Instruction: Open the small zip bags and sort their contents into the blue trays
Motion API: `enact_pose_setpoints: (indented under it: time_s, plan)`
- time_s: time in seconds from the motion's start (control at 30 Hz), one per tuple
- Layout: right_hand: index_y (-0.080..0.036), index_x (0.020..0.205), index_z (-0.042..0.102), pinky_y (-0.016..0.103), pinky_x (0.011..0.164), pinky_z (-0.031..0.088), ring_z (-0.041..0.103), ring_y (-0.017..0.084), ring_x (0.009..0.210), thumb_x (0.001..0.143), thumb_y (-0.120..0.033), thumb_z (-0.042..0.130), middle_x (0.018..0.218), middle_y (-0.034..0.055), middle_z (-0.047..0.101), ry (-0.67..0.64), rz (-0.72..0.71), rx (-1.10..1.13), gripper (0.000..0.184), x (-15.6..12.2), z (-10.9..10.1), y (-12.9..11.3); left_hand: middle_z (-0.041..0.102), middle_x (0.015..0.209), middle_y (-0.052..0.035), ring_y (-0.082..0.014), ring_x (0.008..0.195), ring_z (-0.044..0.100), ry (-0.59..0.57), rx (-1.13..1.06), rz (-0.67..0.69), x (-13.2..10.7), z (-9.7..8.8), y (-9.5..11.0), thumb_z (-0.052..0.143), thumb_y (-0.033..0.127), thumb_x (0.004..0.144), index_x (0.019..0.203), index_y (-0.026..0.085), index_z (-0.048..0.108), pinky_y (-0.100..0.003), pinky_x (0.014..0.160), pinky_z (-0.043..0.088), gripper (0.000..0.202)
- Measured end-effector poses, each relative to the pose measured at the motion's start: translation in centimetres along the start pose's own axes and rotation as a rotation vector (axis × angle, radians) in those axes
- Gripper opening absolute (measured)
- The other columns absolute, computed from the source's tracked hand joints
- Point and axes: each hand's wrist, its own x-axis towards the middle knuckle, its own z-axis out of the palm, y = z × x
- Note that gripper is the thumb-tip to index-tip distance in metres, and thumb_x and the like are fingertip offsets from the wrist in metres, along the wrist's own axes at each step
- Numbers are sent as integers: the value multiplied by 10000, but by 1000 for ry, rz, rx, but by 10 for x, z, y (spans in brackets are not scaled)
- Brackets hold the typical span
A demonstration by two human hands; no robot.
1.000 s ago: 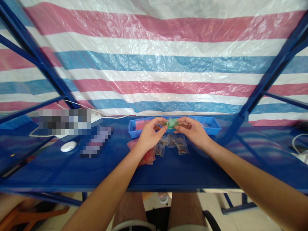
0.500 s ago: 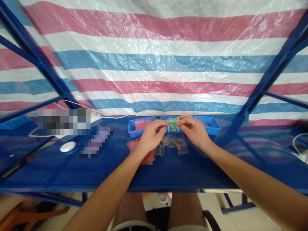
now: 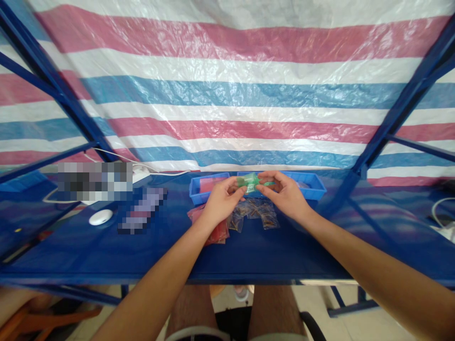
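Observation:
A small green plastic bag (image 3: 249, 182) is held between both hands above the blue table (image 3: 106, 251). My left hand (image 3: 222, 198) pinches its left side. My right hand (image 3: 284, 193) pinches its right side. Below the hands lie several small clear bags with brown parts (image 3: 261, 213) and red bags (image 3: 217, 231) on the table. Behind the hands stands a shallow blue tray (image 3: 312, 185) with a red bag (image 3: 209, 183) in its left end.
A white oval device (image 3: 101, 216) and white cable (image 3: 156, 170) lie at the left. Blurred-out items (image 3: 95, 180) sit beside them. A striped tarp (image 3: 227, 85) hangs behind, between blue frame bars (image 3: 398, 113). More white cable (image 3: 444, 222) lies at the right edge.
The green bag has been turned and shifted slightly between my fingers; both hands stay at the same spot over the tray's front edge.

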Motion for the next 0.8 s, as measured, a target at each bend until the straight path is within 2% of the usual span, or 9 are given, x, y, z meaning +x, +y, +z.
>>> enact_pose_setpoints:
  time_s: [0.1,0.2,0.3,0.37,0.43,0.53,0.63,0.73,0.8]
  plan:
    - [-265,1176,685,364,826,613,722,227,962,803,-392,868,1035,43,748,-45,57,132,434,2,0,3,758,996,-54,-169,817,710,20,-66,10,-1,2,2,744,273,875,1210,178,614,-257,691,590,371]
    - [-281,1244,665,346,725,603,709,198,808,783,-396,878,941,9,740,-75,112,191,520,3,-2,4,761,976,-41,-161,810,713,31,-86,22,-1,2,2,732,229,870,1190,188,591,-270,739,589,352]
    - [-256,1123,742,372,821,589,706,204,852,824,-382,835,951,27,749,-52,65,66,338,3,-5,4,776,1035,-66,-201,938,739,34,-33,72,-1,0,4,708,229,887,1114,180,652,-332,864,595,239]
    - [-243,990,785,390,896,572,702,225,960,858,-358,789,1020,53,745,-48,-4,-40,175,3,-8,3,771,1166,-87,-233,1109,722,44,60,141,-1,-3,6,680,221,905,1025,179,719,-378,1004,557,132]
    - [-251,931,809,392,925,561,680,242,1070,878,-320,749,1125,70,712,-34,-77,-110,106,3,-10,3,742,1284,-82,-251,1230,679,76,148,201,-2,-6,8,666,204,909,948,189,765,-395,1088,509,108]
    - [-272,925,830,376,905,563,646,250,1150,881,-264,715,1203,75,664,-3,-135,-162,124,3,-12,4,768,1204,-72,-239,1140,711,123,225,196,-2,-8,7,656,194,910,938,199,797,-381,1027,539,143]
    - [-279,960,837,362,828,587,679,228,1037,887,-249,698,1170,70,668,-18,-102,-134,159,2,-11,3,785,1080,-72,-218,986,737,118,271,135,-3,-6,6,629,231,947,1018,196,802,-360,917,582,191]
    - [-284,1014,834,363,773,606,698,186,865,928,-268,662,1167,63,691,-75,-75,-70,192,-1,-8,-2,765,1154,-98,-235,1037,729,66,290,133,-5,-2,8,702,344,935,1106,190,789,-348,889,601,246]
    - [-292,1047,830,370,811,609,712,197,905,947,-271,647,1158,58,721,-118,-95,-61,210,-2,-6,-6,744,1211,-117,-253,1081,722,28,295,138,-6,1,9,763,417,894,1118,185,786,-343,874,612,323]
